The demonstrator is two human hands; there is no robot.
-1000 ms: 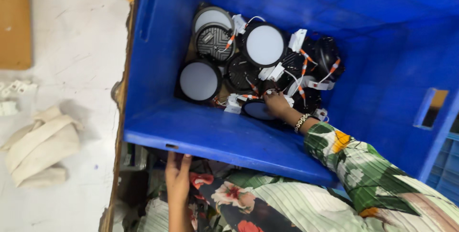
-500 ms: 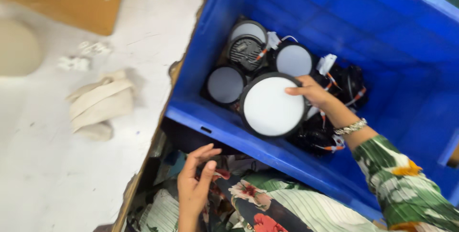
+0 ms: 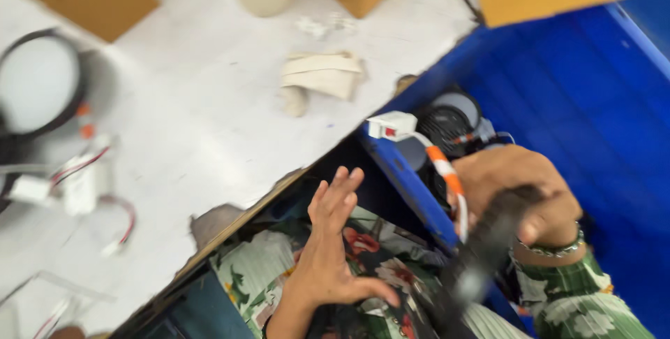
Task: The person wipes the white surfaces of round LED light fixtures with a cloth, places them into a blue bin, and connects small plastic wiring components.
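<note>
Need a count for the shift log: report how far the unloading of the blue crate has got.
Done: one round light with its wired driver lies on the white table. In hand: the right hand lifts a black light over the blue crate rim, white connector dangling; the left hand is open, empty. Left: at least one more light in the crate.

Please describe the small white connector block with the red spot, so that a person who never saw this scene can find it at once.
Find the blue crate on the right and follow its near rim to the table edge. The connector block rests there, on a wire with orange bands that runs to the right hand. It is the only white block with a red spot at the crate.
</note>
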